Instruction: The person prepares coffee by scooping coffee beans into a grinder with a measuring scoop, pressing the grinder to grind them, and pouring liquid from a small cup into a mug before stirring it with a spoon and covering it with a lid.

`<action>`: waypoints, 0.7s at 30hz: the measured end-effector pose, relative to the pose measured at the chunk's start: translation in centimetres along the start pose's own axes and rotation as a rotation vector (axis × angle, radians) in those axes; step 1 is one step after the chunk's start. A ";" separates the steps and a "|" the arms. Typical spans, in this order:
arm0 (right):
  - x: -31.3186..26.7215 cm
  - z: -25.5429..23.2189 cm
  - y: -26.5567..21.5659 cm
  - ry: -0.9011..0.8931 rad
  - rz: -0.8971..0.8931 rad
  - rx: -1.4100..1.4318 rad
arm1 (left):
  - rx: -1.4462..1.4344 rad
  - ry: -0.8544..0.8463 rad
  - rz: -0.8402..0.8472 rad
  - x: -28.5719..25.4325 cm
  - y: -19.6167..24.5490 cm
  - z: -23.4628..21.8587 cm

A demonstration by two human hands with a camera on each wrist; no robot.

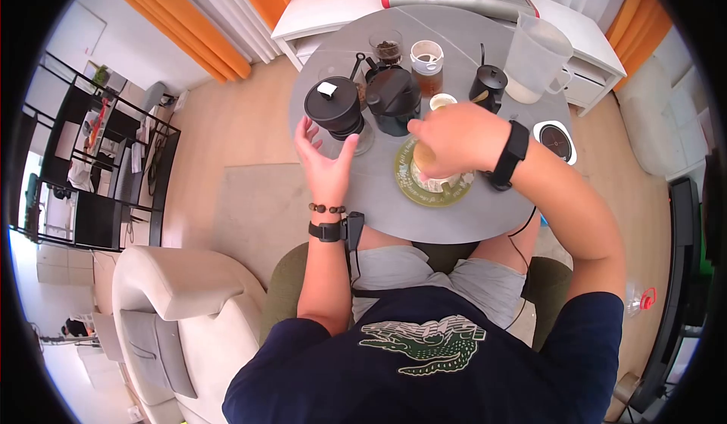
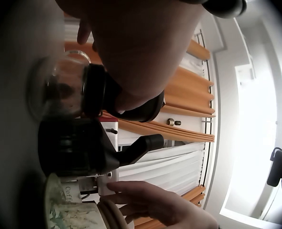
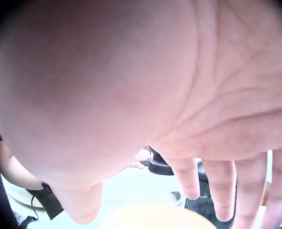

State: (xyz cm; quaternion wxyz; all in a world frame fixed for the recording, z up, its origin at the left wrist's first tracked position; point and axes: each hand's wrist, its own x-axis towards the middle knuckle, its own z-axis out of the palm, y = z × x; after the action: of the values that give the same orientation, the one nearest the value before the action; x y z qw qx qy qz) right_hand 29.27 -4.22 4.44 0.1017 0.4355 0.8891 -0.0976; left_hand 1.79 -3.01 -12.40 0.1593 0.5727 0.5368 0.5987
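Note:
My left hand (image 1: 327,168) is spread at the near side of a black-topped hand grinder (image 1: 333,107), thumb and fingers apart. In the left wrist view it overlaps the grinder's black upper part, above the clear glass base (image 2: 67,86). My right hand (image 1: 466,140) is over a patterned canister (image 2: 74,214) with a round tan lid (image 3: 155,219). Thumb and straight fingers stand on either side of this lid in the right wrist view, fingertips close to its edge. The canister stands on a green patterned plate (image 1: 413,189), partly hidden by the hand.
Behind the hands are a black lidded pitcher (image 1: 394,98), a glass with dark contents (image 1: 387,49), a white-topped jar (image 1: 428,64), a small black kettle (image 1: 488,85) and a large clear jug (image 1: 536,57). A round scale (image 1: 555,142) lies at the table's right edge.

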 end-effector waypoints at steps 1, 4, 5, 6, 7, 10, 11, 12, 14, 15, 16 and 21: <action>0.3 -0.5 0.1 0.072 -0.026 -0.016 | -0.024 -0.065 -0.040 0.5 0.2 0.1; 0.2 -3.8 -0.8 0.190 -0.081 0.012 | 0.002 -0.164 -0.043 1.6 -0.2 0.9; 0.8 -5.1 -1.1 0.248 -0.106 0.090 | 0.002 -0.163 -0.042 1.9 0.0 1.2; 1.6 -6.0 -1.5 0.306 -0.131 0.170 | -0.079 -0.212 -0.063 2.2 0.7 1.5; 2.7 -6.6 -1.8 0.308 -0.133 0.169 | -0.161 -0.260 -0.083 2.3 1.1 1.8; 6.4 -7.6 -2.2 0.485 -0.127 0.124 | -0.062 -0.163 -0.075 2.2 0.6 2.7; 7.8 -7.3 -2.2 0.510 -0.131 0.097 | -0.061 -0.142 -0.068 2.0 0.3 2.9; 8.5 -7.6 -2.7 0.532 -0.135 0.071 | -0.059 -0.143 -0.065 2.1 0.2 2.8; 9.5 -8.1 -3.3 0.387 -0.094 0.118 | -0.022 -0.181 -0.059 2.1 0.0 2.5; 10.0 -8.2 -3.7 0.352 -0.084 0.110 | -0.019 -0.180 -0.060 2.1 -0.1 2.3; 10.4 -8.3 -4.2 0.317 -0.074 0.101 | -0.013 -0.216 -0.068 2.1 -0.2 2.1; 13.7 -5.9 -3.9 0.378 -0.138 0.042 | -0.013 -0.311 -0.126 2.4 -1.2 1.5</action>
State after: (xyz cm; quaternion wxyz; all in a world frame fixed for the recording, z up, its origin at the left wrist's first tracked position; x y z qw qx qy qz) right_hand 17.36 5.36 6.83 -0.0830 0.3863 0.9178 -0.0391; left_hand 1.89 0.00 -12.48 0.2814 0.6226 0.5365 0.4953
